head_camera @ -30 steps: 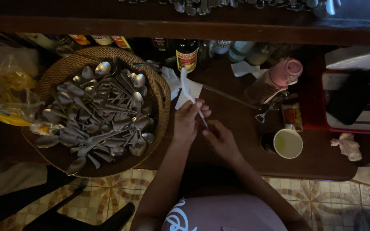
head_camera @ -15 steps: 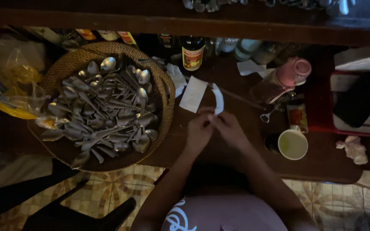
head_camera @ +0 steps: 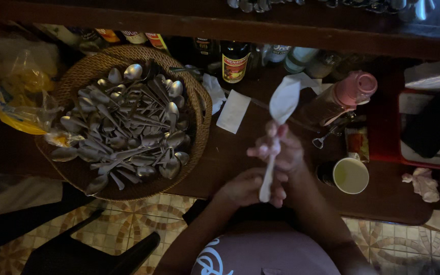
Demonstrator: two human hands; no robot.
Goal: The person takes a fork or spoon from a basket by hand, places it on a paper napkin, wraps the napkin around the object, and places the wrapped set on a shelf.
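White paper napkin (head_camera: 284, 100) wraps the bowl of a spoon (head_camera: 267, 178) held upright over the counter (head_camera: 230, 158); the left hand (head_camera: 248, 187) pinches the handle's lower end in a closed grip, the right hand (head_camera: 276, 148) pinches it higher up. A loose wrap could slip off, or an elbow could knock the cream cup (head_camera: 351, 175). Beyond stand a dark bottle with a red-and-yellow label (head_camera: 235, 62), a pink-capped jar (head_camera: 346, 99), and a yellow plastic bag (head_camera: 24, 99) beside the wicker basket (head_camera: 199, 127) of spoons.
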